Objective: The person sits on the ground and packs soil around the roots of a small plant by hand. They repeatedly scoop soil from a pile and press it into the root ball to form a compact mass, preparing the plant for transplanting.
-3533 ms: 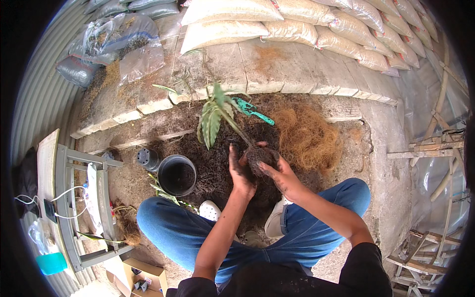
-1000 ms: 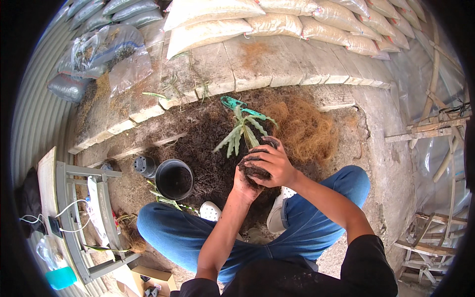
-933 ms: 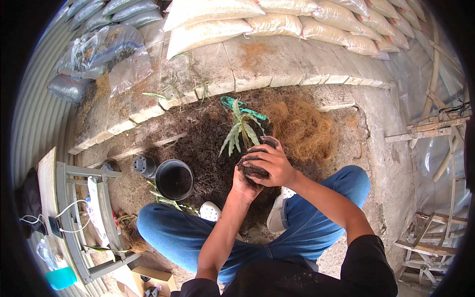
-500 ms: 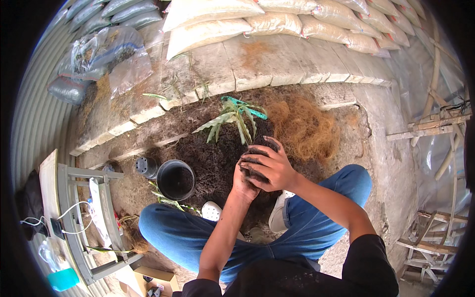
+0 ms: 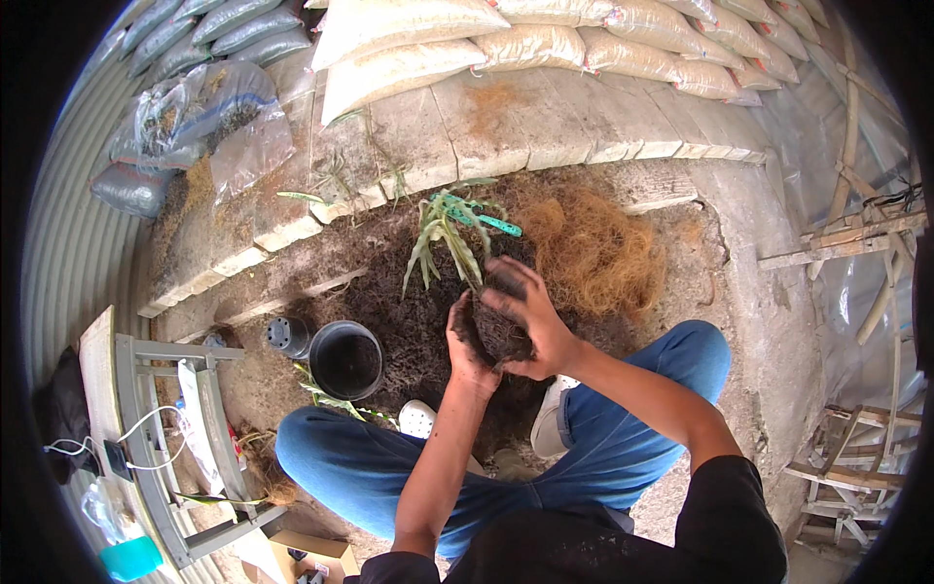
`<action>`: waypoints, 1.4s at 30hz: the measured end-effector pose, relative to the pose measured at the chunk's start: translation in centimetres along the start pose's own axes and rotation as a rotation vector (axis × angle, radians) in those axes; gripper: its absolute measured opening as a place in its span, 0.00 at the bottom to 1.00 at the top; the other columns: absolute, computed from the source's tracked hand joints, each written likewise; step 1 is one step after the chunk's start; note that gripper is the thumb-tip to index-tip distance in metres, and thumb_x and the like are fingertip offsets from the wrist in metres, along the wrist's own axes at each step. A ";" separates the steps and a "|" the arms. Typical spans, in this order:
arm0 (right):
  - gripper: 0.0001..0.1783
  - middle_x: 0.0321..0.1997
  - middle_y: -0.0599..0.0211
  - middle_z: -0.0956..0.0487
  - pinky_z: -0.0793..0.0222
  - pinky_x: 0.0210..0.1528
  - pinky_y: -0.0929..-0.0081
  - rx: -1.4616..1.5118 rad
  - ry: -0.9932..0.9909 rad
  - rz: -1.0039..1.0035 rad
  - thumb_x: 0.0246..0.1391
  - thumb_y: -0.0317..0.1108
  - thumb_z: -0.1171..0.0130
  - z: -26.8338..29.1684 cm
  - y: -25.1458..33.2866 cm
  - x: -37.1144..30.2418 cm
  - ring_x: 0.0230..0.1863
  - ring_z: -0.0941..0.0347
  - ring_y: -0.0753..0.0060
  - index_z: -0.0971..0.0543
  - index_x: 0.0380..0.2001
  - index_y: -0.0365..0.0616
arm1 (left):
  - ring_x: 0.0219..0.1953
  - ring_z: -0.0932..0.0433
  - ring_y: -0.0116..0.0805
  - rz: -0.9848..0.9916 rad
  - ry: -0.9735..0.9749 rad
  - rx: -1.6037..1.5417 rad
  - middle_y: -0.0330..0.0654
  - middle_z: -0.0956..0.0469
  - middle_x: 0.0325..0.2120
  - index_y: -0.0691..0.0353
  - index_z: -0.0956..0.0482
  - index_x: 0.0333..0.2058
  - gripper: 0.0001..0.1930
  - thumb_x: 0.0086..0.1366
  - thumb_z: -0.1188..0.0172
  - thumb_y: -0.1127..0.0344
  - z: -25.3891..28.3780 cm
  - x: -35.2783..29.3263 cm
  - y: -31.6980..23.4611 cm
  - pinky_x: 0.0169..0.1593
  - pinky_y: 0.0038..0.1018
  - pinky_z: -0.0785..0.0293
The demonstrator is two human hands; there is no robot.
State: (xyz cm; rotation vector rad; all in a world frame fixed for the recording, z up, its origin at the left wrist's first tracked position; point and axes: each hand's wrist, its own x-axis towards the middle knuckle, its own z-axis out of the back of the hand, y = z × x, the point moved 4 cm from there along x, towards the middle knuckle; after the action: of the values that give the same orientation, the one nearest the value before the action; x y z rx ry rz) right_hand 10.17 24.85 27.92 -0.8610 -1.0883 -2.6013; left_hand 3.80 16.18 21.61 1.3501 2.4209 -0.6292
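Observation:
Both my hands cup a dark soil root ball (image 5: pixel 498 329) of a small green plant (image 5: pixel 440 232), whose narrow leaves lean away toward the upper left. My left hand (image 5: pixel 463 341) presses the ball's left side. My right hand (image 5: pixel 530 316) wraps over its top and right side. The ball is held above a heap of dark soil (image 5: pixel 389 302). A teal-handled tool (image 5: pixel 483 220) lies on the soil just beyond the plant. An empty black pot (image 5: pixel 345 360) stands to the left of my hands, by my left knee.
A mound of brown coconut fibre (image 5: pixel 589 251) lies right of the soil. Stone blocks (image 5: pixel 457 127) and stacked filled sacks (image 5: pixel 506 44) border the far side. A smaller black pot (image 5: pixel 288 335) lies beside the big one. A grey rack (image 5: pixel 165 438) stands at the left.
The plant has tipped from upright to leaning away and left. My hands have stayed on the root ball, and my right hand now covers more of its top.

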 end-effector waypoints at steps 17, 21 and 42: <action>0.30 0.53 0.72 0.27 0.39 0.53 0.79 0.844 0.118 -0.992 0.63 0.50 0.45 -3.7 -3.6 -3.0 0.51 0.35 0.83 0.33 0.59 0.41 | 0.54 0.28 0.40 -0.279 0.074 0.340 0.50 0.29 0.56 0.68 0.26 0.49 0.23 0.72 0.58 0.52 0.4 1.1 -1.6 0.59 0.34 0.35; 0.27 0.54 0.71 0.27 0.37 0.57 0.77 0.798 0.145 -1.046 0.63 0.47 0.45 -3.5 -4.3 -3.3 0.54 0.33 0.81 0.32 0.59 0.40 | 0.57 0.31 0.39 -0.309 0.081 0.495 0.49 0.29 0.56 0.68 0.27 0.50 0.23 0.73 0.56 0.52 0.0 1.0 -1.7 0.62 0.34 0.38; 0.36 0.42 0.60 0.23 0.37 0.50 0.59 -0.333 0.073 -0.518 0.47 0.62 0.36 -1.1 -0.7 -1.1 0.45 0.27 0.63 0.23 0.48 0.43 | 0.49 0.25 0.40 -0.154 -0.051 0.196 0.45 0.24 0.48 0.61 0.26 0.49 0.21 0.72 0.59 0.51 1.2 1.4 -1.5 0.55 0.36 0.29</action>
State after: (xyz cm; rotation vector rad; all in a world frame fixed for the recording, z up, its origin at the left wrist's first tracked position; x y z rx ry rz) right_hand 10.35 24.52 26.30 -0.5901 -0.9753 -3.2830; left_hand 1.90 15.88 20.28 1.2082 2.4926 -0.9504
